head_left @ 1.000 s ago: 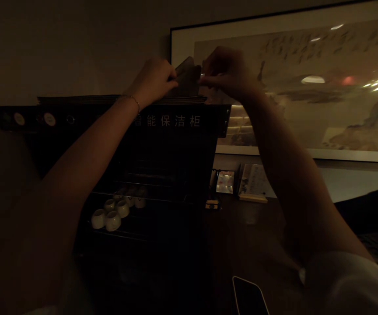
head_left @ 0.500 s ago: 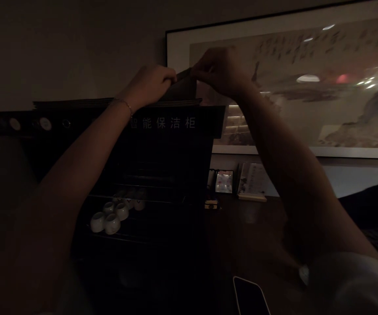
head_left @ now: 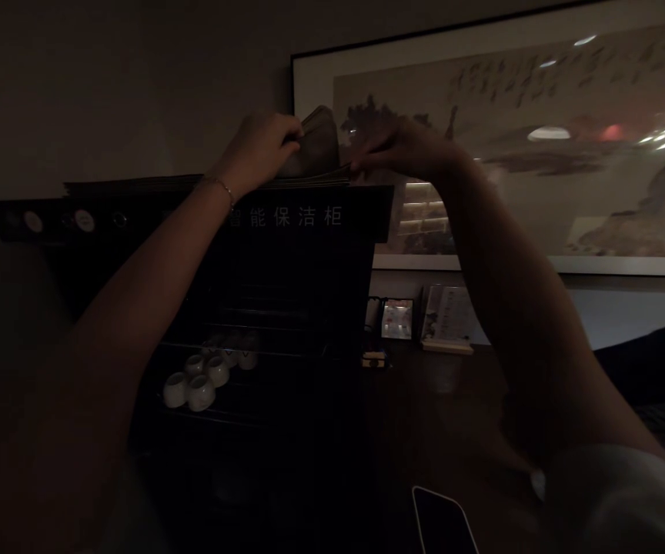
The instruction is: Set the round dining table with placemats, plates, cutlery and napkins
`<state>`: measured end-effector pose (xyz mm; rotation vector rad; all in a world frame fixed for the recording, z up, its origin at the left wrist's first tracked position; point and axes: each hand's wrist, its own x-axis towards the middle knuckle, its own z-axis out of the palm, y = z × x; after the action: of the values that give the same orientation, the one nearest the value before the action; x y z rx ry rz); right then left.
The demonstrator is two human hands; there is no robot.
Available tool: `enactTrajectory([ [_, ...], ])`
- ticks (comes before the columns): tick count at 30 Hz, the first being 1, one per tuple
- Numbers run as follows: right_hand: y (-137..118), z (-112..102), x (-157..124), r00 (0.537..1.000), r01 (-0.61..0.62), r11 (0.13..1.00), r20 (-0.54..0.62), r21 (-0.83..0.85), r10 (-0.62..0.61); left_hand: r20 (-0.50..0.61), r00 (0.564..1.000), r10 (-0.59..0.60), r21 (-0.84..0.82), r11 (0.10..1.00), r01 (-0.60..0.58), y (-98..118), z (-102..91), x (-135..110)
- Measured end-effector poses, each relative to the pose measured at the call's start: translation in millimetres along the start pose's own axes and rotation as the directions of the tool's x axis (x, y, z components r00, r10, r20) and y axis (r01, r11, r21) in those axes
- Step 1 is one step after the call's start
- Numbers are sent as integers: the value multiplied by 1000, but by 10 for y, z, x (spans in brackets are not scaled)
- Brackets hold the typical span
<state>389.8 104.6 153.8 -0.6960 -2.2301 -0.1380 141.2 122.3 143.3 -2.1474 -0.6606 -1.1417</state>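
"Where was the flat stack (head_left: pixel 136 185)?"

"On top of the dark cabinet (head_left: pixel 309 269), with a brownish flap (head_left: pixel 321 142) curled upward near the cabinet's right end."

"And the fingers?"

"The left hand (head_left: pixel 260 150) had its fingers pinching the flap above the cabinet. The right hand (head_left: pixel 413 146) had its fingers by the stack's corner, at the cabinet's top right; I couldn't tell whether they gripped it."

"Anything else?"

"White cups (head_left: pixel 201 394) inside the cabinet; a phone (head_left: pixel 445 523) on the surface (head_left: pixel 419 431) to its right."

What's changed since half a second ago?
The right hand has let go of the raised dark sheets and moved down to the right end of the flat stack. The left hand still grips the sheets; white cups and phone stayed put.
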Motion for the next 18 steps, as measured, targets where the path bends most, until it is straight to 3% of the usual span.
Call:
enactTrajectory([
  [7, -130, 154, 222, 955, 33, 997, -292, -72, -53, 17, 1000, -13, -37, 999, 13, 45, -23, -40],
  [10, -177, 178, 202, 928, 82, 996, -364, -20, -84, 30, 999, -34, -69, 997, 36, 36, -24, -46],
  [12, -181, 151, 144, 948, 108, 994, -306, 34, -93, 30, 999, -44, -97, 994, 47, 47, -32, -54],
  [15, -143, 87, 56, 998, 9, 999, -59, 39, -6, 42, 996, -81, -122, 989, 86, 86, -52, -66],
  [18, -68, 58, 24, 992, -85, 996, 98, 26, 83, 45, 997, -67, -88, 994, 70, 104, -61, -57],
])
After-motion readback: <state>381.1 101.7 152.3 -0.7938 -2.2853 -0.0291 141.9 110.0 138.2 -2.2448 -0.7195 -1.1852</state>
